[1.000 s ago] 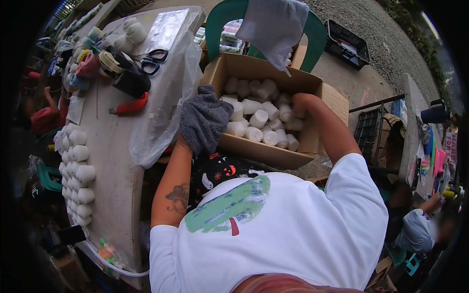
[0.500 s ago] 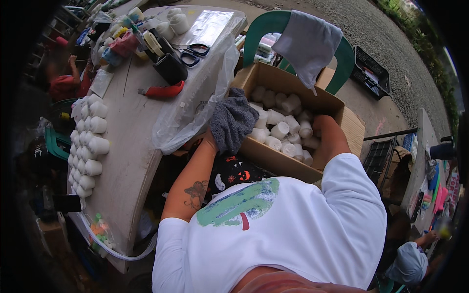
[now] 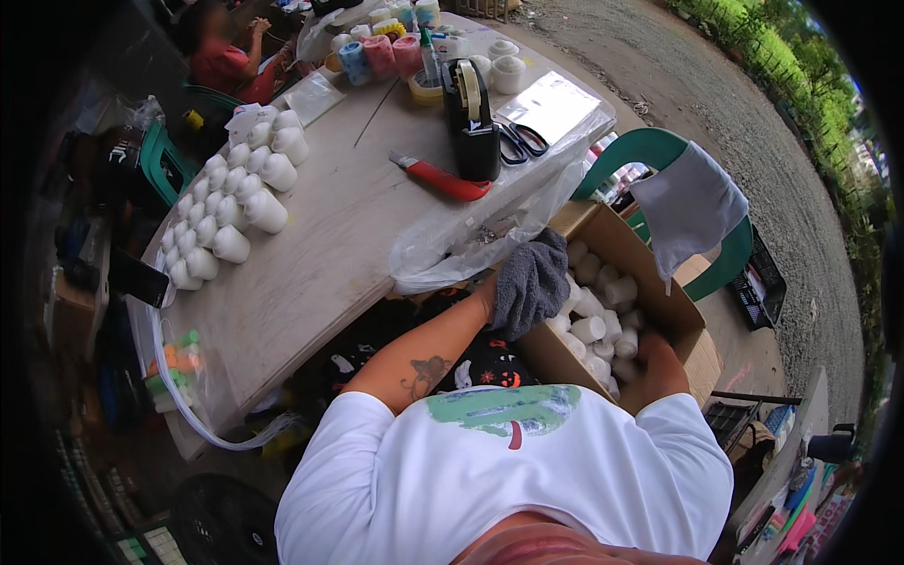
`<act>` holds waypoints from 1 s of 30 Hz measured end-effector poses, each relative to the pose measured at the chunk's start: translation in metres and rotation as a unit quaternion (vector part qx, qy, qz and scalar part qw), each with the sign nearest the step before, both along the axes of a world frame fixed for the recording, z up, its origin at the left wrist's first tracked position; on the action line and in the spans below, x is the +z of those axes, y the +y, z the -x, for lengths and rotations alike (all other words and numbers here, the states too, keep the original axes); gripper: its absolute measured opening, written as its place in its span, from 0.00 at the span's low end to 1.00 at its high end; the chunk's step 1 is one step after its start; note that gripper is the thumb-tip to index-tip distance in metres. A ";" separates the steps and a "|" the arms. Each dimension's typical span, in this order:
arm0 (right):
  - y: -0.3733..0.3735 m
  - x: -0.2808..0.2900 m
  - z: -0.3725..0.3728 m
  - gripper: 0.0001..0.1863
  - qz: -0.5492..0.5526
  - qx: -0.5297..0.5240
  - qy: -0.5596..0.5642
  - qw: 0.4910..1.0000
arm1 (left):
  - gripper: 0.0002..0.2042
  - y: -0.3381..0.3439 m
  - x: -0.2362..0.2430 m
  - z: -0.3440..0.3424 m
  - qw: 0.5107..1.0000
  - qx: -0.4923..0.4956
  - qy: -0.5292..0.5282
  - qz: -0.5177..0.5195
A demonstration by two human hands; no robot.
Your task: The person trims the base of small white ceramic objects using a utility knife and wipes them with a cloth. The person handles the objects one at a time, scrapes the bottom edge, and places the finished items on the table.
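- Towel of dark grey pile drapes over the left hand, just beside the near left edge of the box; its fingers lie under the fabric, so I cannot tell whether they grip or hang loose.
- Right hand reaches down inside the cardboard box, at its right end; its fingers are hidden, and whether they grasp anything cannot be told.
- White cylindrical pieces lie loosely heaped in that box, some tilted, some on their sides.
- Table, to the left, carries similar white pieces in close rows.
- Red-handled cutter rests near a black tape dispenser, with dark-handled scissors beside it.
- Clear plastic hangs over the table edge near the towel.
- Green chair stands behind the box, a pale grey cloth over its back.
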State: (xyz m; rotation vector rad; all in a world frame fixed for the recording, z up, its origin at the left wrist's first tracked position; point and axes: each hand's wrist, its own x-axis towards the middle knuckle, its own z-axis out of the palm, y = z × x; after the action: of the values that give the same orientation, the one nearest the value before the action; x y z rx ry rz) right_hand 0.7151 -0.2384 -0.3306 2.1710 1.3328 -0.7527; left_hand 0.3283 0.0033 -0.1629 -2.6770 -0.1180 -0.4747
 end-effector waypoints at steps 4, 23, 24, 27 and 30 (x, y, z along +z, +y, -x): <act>0.037 0.060 0.025 0.38 0.003 0.004 -0.028 1.000 | 0.17 0.006 -0.028 0.026 0.990 -0.025 -0.086 0.104; 0.128 0.341 0.249 0.38 -0.643 0.124 0.312 0.688 | 0.20 -0.024 0.128 0.016 0.694 -0.112 -0.222 0.675; 0.129 0.338 0.253 0.39 -0.645 0.112 0.343 0.674 | 0.20 -0.027 0.122 0.016 0.691 -0.126 -0.270 0.658; 0.132 0.331 0.255 0.41 -0.637 0.082 0.423 0.639 | 0.20 -0.029 0.118 0.013 0.588 -0.174 -0.286 0.736; 0.128 0.323 0.248 0.42 -0.637 0.116 0.386 0.657 | 0.21 -0.037 0.116 0.006 0.454 -0.215 -0.288 0.815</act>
State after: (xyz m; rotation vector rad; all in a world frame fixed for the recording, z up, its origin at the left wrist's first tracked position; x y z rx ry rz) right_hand 0.4670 -0.1107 -0.0076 2.4871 3.3037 -0.7230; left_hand 0.3219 -0.0341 -0.0471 -4.0365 -0.0819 -2.6007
